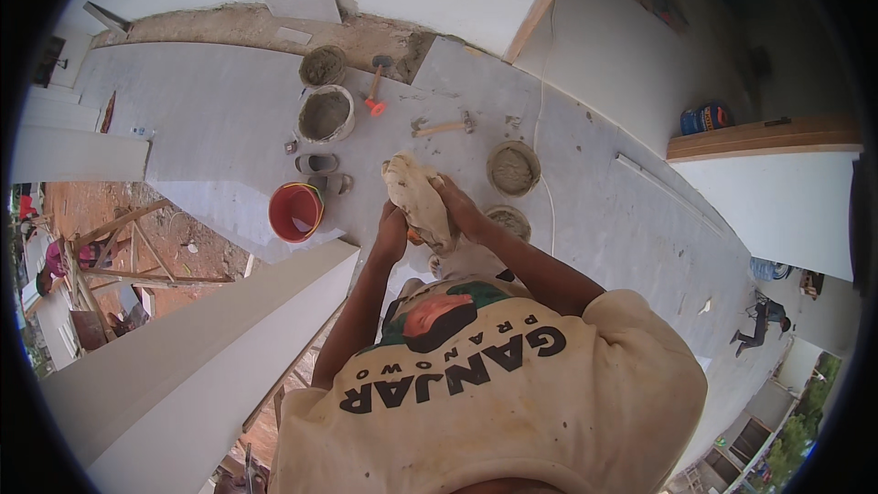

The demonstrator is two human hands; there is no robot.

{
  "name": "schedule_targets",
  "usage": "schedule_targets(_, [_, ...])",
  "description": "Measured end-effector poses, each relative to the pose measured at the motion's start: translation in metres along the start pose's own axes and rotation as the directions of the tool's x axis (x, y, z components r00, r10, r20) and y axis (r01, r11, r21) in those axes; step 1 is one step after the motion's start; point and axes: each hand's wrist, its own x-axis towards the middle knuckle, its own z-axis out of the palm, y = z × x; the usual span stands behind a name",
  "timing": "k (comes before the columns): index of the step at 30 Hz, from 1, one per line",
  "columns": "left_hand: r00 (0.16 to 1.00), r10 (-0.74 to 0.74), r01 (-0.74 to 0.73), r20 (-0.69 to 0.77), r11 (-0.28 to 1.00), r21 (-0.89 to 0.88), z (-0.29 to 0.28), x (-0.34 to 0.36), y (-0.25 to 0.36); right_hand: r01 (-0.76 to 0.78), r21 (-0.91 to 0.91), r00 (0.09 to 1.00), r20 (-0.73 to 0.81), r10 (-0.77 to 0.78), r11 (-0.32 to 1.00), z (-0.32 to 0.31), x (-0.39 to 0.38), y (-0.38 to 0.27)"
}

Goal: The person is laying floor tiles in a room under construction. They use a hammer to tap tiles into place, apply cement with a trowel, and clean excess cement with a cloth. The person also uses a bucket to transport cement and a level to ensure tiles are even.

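In front of my body, a bunched, stained beige cloth (419,197) is held up between both hands. My left hand (392,232) is closed on its lower left side. Fingers of my right hand (460,207) wrap its right side. Something small and orange (414,237) shows just below the cloth; I cannot make out what it is. A red bucket (279,216) stands on the floor to the left of my hands. To their right are a bucket of grey mortar (514,194) and a second mortar bucket (522,225), partly hidden by my right forearm.
Ahead on the grey tiles lie a hammer (441,129) and an orange-handled tool (376,90). A white mortar bucket (326,140), a darker bucket (305,75) and a pair of shoes (316,164) stand left. A low white wall (219,348) runs close on my left; a person (766,318) sits far right.
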Motion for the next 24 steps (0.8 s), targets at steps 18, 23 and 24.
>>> schedule_targets(18, [0.912,0.168,-0.369,0.373,0.734,0.571,-0.036,0.203,0.129,0.120,-0.353,0.926,-0.296,-0.233,0.928,-0.030,0.193,-0.086])
schedule_targets(23, [0.936,-0.203,0.189,0.289,0.979,0.075,-0.043,0.277,0.146,-0.096,-0.376,0.829,-0.542,-0.135,0.922,-0.057,0.241,-0.092])
schedule_targets(24, [0.927,-0.256,0.207,0.273,0.958,0.197,-0.052,0.294,0.150,-0.119,-0.382,0.787,-0.599,-0.148,0.916,-0.069,0.250,-0.090])
